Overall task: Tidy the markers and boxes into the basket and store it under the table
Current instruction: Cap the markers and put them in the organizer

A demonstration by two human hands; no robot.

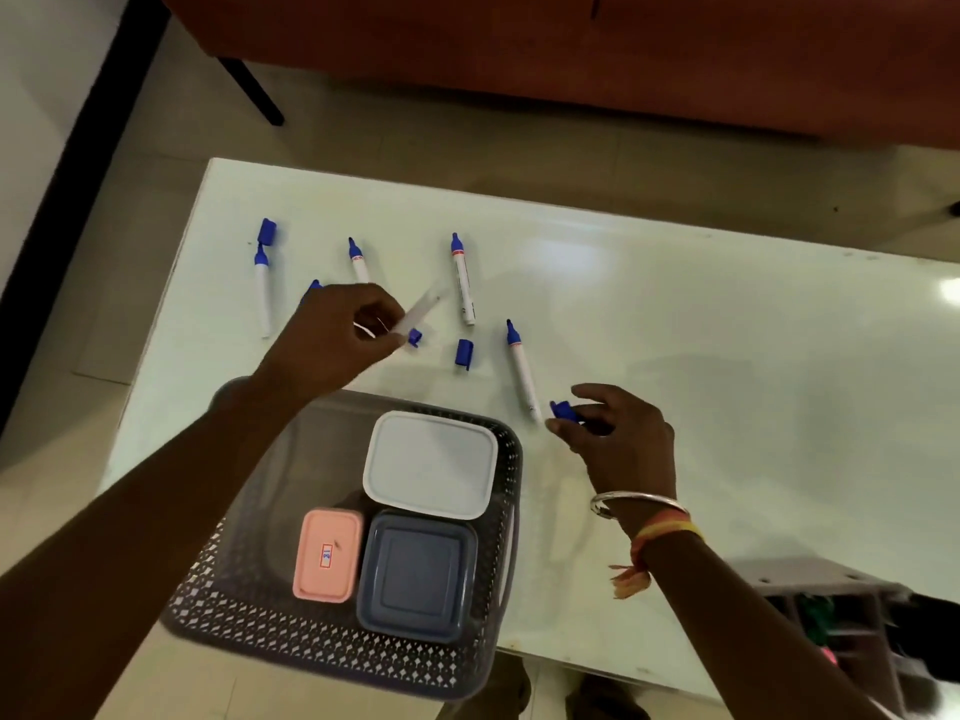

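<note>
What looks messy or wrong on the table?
The markers lie scattered on the table, tips bare, with blue caps loose beside them. The left hand holds one marker; the right hand pinches one cap.

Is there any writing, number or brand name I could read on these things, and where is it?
Nothing can be read for certain.
On the pink box, a sticker: red frame, blue marks, too blurred to read.
On the middle marker: red band and dark print, too small to read.
On the right marker: similar print, unreadable.
On the white box and grey box: no text visible.
</note>
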